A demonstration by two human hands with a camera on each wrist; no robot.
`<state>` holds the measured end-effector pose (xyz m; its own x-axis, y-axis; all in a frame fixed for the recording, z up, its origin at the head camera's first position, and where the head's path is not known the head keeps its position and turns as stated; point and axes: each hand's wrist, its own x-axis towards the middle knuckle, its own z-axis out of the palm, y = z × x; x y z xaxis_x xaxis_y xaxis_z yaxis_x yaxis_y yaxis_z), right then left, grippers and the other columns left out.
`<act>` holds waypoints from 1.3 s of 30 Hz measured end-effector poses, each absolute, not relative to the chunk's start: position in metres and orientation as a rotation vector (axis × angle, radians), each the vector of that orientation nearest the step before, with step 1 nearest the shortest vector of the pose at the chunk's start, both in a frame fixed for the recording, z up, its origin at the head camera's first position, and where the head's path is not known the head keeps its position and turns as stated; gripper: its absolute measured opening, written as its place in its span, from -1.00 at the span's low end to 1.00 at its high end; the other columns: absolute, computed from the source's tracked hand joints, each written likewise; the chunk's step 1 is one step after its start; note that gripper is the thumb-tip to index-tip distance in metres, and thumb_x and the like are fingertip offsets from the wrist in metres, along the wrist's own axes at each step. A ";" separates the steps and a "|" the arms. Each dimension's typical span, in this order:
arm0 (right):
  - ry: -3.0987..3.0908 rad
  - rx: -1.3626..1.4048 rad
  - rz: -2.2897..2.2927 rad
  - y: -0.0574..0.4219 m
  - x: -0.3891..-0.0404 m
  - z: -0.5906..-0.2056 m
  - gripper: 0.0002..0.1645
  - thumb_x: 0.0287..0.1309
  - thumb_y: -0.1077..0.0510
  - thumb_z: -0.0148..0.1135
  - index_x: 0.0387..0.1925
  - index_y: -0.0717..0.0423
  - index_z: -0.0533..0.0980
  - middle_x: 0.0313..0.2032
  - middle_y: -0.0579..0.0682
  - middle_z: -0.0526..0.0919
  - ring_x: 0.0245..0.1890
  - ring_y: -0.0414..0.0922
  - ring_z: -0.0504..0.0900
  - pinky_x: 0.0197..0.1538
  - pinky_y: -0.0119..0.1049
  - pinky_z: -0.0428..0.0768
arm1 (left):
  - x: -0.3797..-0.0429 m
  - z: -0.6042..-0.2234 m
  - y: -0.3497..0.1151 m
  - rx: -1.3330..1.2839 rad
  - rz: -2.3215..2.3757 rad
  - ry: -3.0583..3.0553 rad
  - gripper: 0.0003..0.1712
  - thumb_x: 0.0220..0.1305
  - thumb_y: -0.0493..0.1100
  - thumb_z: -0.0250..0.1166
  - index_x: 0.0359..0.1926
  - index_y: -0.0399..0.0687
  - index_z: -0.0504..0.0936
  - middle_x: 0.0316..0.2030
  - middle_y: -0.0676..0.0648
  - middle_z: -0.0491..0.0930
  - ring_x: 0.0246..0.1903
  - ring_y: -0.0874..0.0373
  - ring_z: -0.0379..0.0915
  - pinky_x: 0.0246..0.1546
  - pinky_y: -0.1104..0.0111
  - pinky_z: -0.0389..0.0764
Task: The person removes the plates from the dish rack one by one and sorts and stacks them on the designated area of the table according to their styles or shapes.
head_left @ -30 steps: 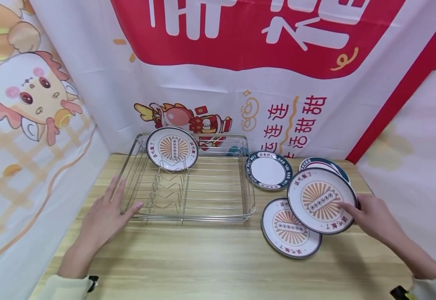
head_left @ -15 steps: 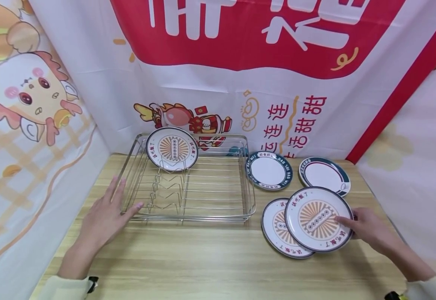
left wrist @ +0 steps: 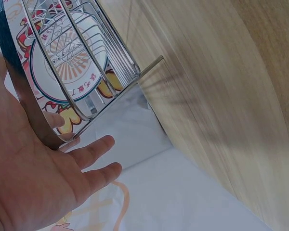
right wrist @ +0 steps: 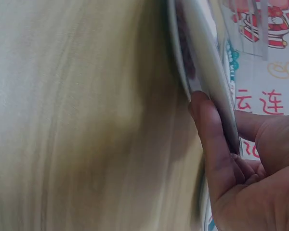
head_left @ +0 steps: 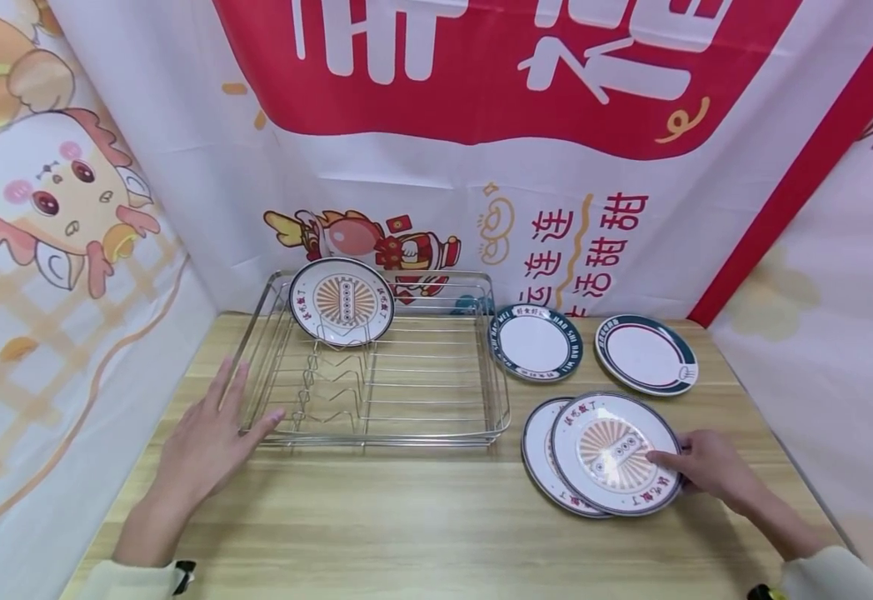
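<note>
My right hand (head_left: pixel 717 468) pinches the right edge of a white plate with a sunburst print (head_left: pixel 616 454), thumb on top and fingers beneath. This plate overlaps a matching plate (head_left: pixel 537 450) that lies on the table. In the right wrist view, the held plate (right wrist: pixel 214 72) is seen edge-on between thumb and fingers. My left hand (head_left: pixel 200 458) rests with spread fingers at the left side of a wire dish rack (head_left: pixel 429 387). In the left wrist view, the fingers (left wrist: pixel 94 151) are extended by the rack's rim. One sunburst plate (head_left: pixel 341 302) leans upright at the rack's back left.
Two green-rimmed plates lie behind the held one: one plate (head_left: pixel 536 343) against the rack's right side, the other plate (head_left: pixel 646 354) farther right. A printed cloth (head_left: pixel 406 183) hangs behind the wooden table (head_left: pixel 406 517).
My right hand has brought the sunburst plate leftward and down, away from the right green-rimmed plate and over the matching one. The left hand keeps its place at the rack.
</note>
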<state>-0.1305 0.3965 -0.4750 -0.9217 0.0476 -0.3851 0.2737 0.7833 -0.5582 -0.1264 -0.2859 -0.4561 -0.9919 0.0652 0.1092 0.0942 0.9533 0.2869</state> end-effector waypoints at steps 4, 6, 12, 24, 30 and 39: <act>2.652 0.218 -0.863 0.390 -0.131 -0.484 -0.50 0.28 -0.19 0.49 -0.35 0.21 0.64 -0.58 -0.04 0.65 -0.57 -0.15 0.64 -0.52 -0.37 0.60 | -0.127 -0.455 -0.286 -0.122 -0.455 -3.000 0.13 0.54 0.43 0.03 0.72 -0.10 -0.25 0.70 -0.18 -0.44 0.35 -0.75 0.13 0.33 -0.54 0.18; 2.663 0.197 -0.842 0.386 -0.131 -0.488 -0.49 0.28 -0.20 0.48 -0.34 0.20 0.65 -0.59 -0.04 0.64 -0.58 -0.14 0.63 -0.53 -0.38 0.59 | -0.127 -0.454 -0.285 -0.122 -0.455 -2.999 0.12 0.55 0.43 0.03 0.72 -0.12 -0.24 0.70 -0.19 -0.44 0.34 -0.75 0.14 0.32 -0.54 0.19; 2.689 0.176 -0.801 0.372 -0.128 -0.498 -0.49 0.29 -0.23 0.46 -0.40 0.14 0.64 -0.61 -0.05 0.62 -0.60 -0.13 0.59 -0.55 -0.38 0.54 | -0.126 -0.454 -0.284 -0.130 -0.450 -2.988 0.11 0.55 0.41 0.04 0.71 -0.15 -0.22 0.70 -0.20 -0.42 0.33 -0.74 0.16 0.31 -0.53 0.21; 2.707 0.208 -0.688 0.359 -0.128 -0.499 -0.27 0.14 -0.48 0.44 -0.35 0.13 0.59 -0.58 -0.04 0.61 -0.59 -0.13 0.59 -0.51 -0.32 0.56 | -0.126 -0.457 -0.285 -0.126 -0.446 -2.978 0.10 0.56 0.40 0.05 0.72 -0.14 -0.20 0.70 -0.22 -0.39 0.32 -0.75 0.18 0.30 -0.54 0.23; 2.702 0.197 -0.651 0.358 -0.130 -0.496 -0.27 0.18 -0.48 0.41 -0.32 0.14 0.60 -0.55 -0.04 0.61 -0.57 -0.13 0.58 -0.49 -0.32 0.55 | -0.126 -0.458 -0.286 -0.118 -0.451 -2.980 0.11 0.55 0.40 0.06 0.72 -0.12 -0.21 0.70 -0.22 -0.39 0.31 -0.75 0.18 0.29 -0.54 0.23; 2.752 0.099 -0.440 0.357 -0.139 -0.478 -0.25 0.21 -0.45 0.39 -0.27 0.21 0.74 -0.60 -0.06 0.60 -0.55 -0.12 0.52 -0.46 -0.30 0.42 | -0.126 -0.457 -0.286 -0.118 -0.449 -3.000 0.11 0.55 0.43 0.02 0.72 -0.12 -0.23 0.70 -0.21 -0.42 0.32 -0.75 0.17 0.29 -0.54 0.23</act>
<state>-0.1388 0.3567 -0.4779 -0.9359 0.0131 -0.3519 0.1222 0.9493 -0.2897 -0.1261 -0.2860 -0.4566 -0.9914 0.0608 0.1158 0.0920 0.9535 0.2871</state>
